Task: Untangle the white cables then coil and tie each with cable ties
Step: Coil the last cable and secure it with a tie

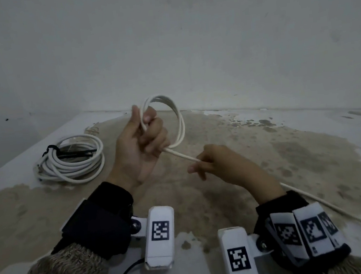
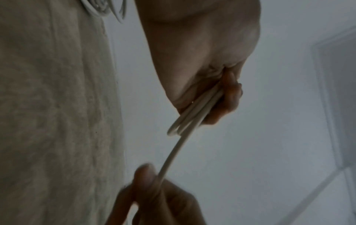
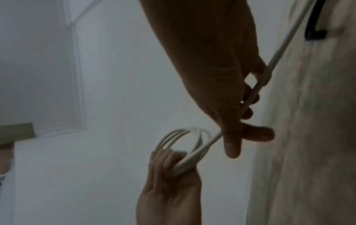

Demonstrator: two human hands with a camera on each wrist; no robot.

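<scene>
2 hands point(image 1: 139, 146) point(image 1: 212, 162) mid-coil above the tabletop point(image 1: 267, 149): left clutching loops of white cable point(image 1: 179, 123), right pinching its straight run, needing another loop fed; tied coil point(image 1: 71, 159) resting left.

Right hand point(image 3: 227, 85): enters from the top edge, fingers curled round a thin white round cable point(image 3: 256, 89) that runs slantwise from the top right corner down through the grip. Left hand point(image 3: 169, 187): rises from the bottom edge, fingers closed on several small loops of the same cable. Black angular object point(image 3: 316, 30): upper right, on the mottled beige surface point(image 3: 308, 152); identity unclear. Pale wall point(image 3: 115, 76) behind.
</scene>
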